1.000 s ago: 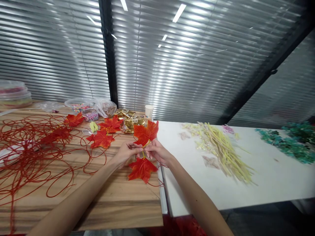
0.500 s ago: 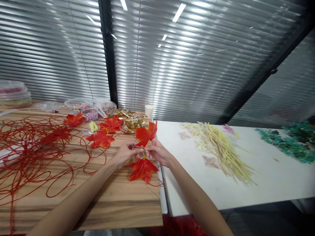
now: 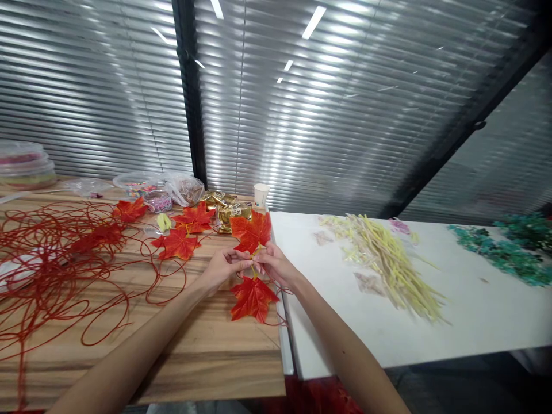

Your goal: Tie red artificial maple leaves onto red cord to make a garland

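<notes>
My left hand and my right hand meet over the right end of the wooden table, thumbs and fingertips pinched together. Between them they grip the yellow stems of two artificial maple leaves. One red-orange upper leaf points away from me; the lower leaf hangs toward me below the fingers. A thin red cord runs out beside my right hand. Exactly how the stems and cord cross is hidden by my fingertips. More red maple leaves lie on the table left of my hands, joined to cord.
A large tangle of red cord covers the table's left side. Behind stand bead tubs, gold packets and a paper cup. On the white table at right lie yellow stems and green foliage.
The upper leaf has turned and shifted slightly left, showing more of its face. The lower leaf has moved a little right. Both hands keep their pinch at nearly the same place.
</notes>
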Available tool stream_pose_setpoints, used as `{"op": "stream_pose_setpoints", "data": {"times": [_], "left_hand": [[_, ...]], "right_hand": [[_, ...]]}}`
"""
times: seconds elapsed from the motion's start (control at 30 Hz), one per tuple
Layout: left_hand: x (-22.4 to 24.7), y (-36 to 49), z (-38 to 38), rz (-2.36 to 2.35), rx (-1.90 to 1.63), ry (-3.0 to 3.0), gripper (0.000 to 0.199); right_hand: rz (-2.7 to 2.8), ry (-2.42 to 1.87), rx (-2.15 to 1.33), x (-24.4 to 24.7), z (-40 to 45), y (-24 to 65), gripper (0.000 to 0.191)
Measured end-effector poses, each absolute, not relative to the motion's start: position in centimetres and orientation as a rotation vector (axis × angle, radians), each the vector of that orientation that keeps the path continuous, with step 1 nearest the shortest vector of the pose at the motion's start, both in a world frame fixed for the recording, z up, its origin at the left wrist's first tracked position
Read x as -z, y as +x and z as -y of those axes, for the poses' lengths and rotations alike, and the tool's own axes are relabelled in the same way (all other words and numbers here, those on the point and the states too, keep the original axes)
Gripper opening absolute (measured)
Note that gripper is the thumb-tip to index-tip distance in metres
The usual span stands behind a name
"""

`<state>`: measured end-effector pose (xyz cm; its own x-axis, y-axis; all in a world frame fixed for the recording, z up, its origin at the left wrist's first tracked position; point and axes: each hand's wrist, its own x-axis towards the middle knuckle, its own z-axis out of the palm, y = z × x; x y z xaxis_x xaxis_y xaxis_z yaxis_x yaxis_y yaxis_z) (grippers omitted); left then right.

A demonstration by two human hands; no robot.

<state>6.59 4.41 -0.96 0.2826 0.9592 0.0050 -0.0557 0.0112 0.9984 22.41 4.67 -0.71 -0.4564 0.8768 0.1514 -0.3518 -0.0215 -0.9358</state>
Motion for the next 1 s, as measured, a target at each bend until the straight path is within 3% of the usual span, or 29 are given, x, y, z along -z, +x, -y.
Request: {"op": "stream_pose_setpoints", "data": {"times": [1.0], "left_hand": [[0.68, 6.6, -4.22, -0.908, -0.983, 1.324, 0.026]], "right_hand": [[1.35, -0.704, -1.616, 1.22, -4.8, 22.32, 0.02]]}}
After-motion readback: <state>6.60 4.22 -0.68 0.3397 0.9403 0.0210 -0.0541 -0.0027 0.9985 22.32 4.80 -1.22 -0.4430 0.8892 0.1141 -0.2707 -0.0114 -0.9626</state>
